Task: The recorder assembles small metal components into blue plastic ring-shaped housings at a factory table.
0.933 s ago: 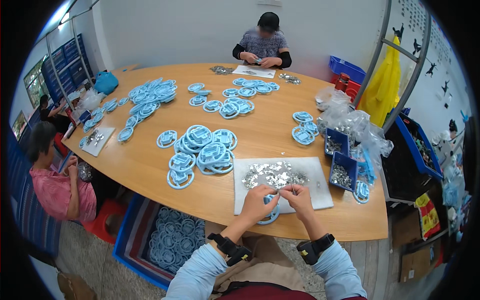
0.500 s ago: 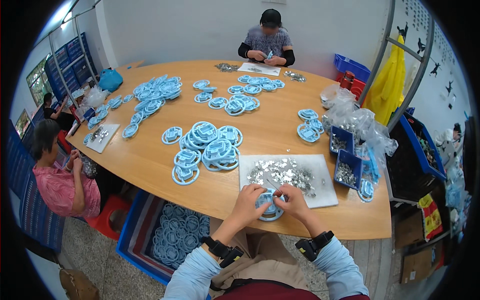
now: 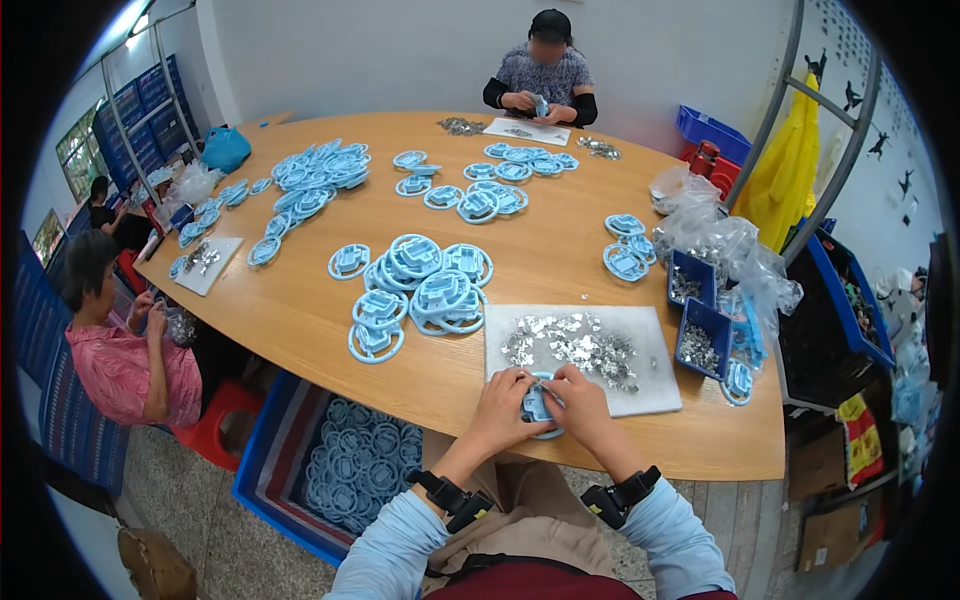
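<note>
Close to the table's front edge, my left hand (image 3: pixel 500 408) is closed round the side of a light blue plastic toy steering wheel (image 3: pixel 536 405). From the right, my right hand (image 3: pixel 583 406) bends over the same wheel with its fingers pinched together at the upper part. What those fingers hold is mostly hidden; only a thin sliver shows between the two hands. Just beyond lies a white board (image 3: pixel 650 385) with small shiny metal pieces (image 3: pixel 575 343) scattered and heaped on it.
Blue trays (image 3: pixel 703 338) of metal pieces stand right of the board. Piles of blue wheels (image 3: pixel 440 285) lie to the left, and more fill a blue crate (image 3: pixel 262 490) below. One co-worker (image 3: pixel 545 80) sits across the table, another (image 3: pixel 130 350) at the left.
My right hand has closed in on the wheel and my left hand has turned over its edge. The thin tool with a reddish end, seen before at my right fingers, is now hidden.
</note>
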A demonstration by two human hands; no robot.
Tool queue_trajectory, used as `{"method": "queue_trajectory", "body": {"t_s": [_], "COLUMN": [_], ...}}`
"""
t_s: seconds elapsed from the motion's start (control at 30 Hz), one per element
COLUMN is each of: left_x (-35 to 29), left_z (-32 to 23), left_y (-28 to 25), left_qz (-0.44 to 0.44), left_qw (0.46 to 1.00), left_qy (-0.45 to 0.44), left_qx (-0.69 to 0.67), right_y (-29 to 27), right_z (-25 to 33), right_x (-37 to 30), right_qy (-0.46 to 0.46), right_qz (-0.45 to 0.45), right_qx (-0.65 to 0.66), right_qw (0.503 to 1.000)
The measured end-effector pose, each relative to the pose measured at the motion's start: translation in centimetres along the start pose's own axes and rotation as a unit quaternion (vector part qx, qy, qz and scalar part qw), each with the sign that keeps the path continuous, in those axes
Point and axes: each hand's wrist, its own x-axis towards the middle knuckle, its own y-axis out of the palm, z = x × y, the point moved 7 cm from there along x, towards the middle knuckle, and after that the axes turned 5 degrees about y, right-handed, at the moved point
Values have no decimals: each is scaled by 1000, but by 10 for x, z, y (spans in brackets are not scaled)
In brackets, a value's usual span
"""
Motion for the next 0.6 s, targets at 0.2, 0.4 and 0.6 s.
{"method": "queue_trajectory", "body": {"t_s": [0.2, 0.4, 0.6], "left_x": [1, -11, -33], "left_z": [-6, -11, -13], "left_y": [-4, -10, -45], "left_qz": [-14, -4, -88], "left_qw": [1000, 999, 982], "left_qy": [7, -6, -74], "left_qx": [-1, -45, -152], "right_y": [-3, 7, -1], "right_z": [-33, -31, 7], "right_x": [2, 8, 7], "right_qy": [84, 95, 82], "right_qz": [-62, 17, 36], "right_qx": [130, 175, 201], "right_qw": [986, 980, 975]}}
